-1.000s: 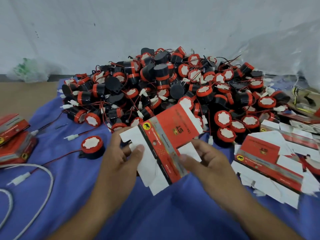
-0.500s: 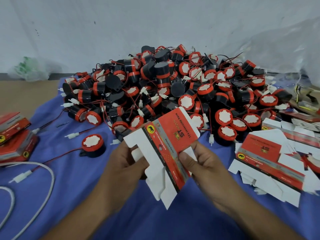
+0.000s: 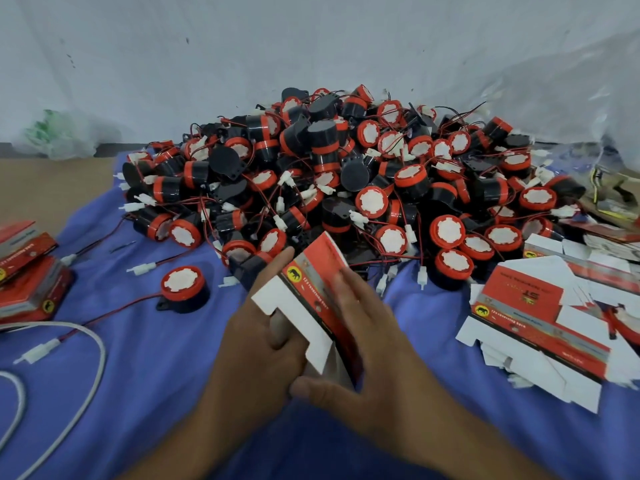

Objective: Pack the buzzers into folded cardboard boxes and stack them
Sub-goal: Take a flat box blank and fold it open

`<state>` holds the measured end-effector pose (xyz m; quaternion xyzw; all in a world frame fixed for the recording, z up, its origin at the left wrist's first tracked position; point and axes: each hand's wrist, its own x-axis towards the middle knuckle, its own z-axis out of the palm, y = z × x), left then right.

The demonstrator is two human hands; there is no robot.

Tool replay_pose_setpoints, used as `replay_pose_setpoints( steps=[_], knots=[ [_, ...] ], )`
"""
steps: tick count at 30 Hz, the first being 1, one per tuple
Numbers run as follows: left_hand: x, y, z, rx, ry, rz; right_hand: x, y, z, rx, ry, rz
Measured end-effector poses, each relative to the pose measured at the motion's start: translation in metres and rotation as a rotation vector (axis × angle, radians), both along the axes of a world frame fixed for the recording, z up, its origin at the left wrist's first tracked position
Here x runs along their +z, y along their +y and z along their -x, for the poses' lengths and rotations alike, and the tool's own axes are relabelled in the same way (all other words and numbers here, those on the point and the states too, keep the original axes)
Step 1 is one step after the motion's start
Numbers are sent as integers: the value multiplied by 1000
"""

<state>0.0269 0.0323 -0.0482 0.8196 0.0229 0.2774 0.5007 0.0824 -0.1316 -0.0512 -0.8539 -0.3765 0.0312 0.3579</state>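
Note:
A red and white cardboard box, partly folded, is held over the blue cloth in front of me. My left hand grips it from the left, fingers curled at its white flaps. My right hand lies over its red face, thumb under the near end. Behind it is a large pile of black and red buzzers with red wires and white plugs. One buzzer sits apart to the left of my hands.
A fanned stack of flat box blanks lies at the right. Closed red boxes are stacked at the left edge. A white cable curves across the cloth at lower left. Plastic sheeting hangs at the back right.
The flat blank has been turned and folded up into a narrower shape. My right hand moved from its right edge onto its red face, and both hands closed in together.

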Motion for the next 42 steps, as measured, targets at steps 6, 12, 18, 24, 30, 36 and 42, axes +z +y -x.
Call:
replay_pose_setpoints(
  steps=[6, 12, 18, 24, 30, 36, 42],
  knots=[
    [2, -8, 2, 28, -21, -37, 1, -4, -6, -85, -227, -130],
    [17, -13, 6, -135, -30, -53, 27, -13, -21, -175, -545, -170],
    [28, -7, 8, -364, 26, -210, 45, -22, -20, -6, 284, -639],
    [28, -15, 13, -711, -12, 92, 60, -8, -17, -34, 846, -753],
    [11, -17, -1, -638, 200, 483, 30, -12, -15, -87, 848, -856],
    [3, -9, -9, -390, 213, 649, 17, -2, -15, 118, 821, -753],
    [0, -7, -9, -314, 271, 580, 11, -4, -21, 192, 878, -633]
  ],
)
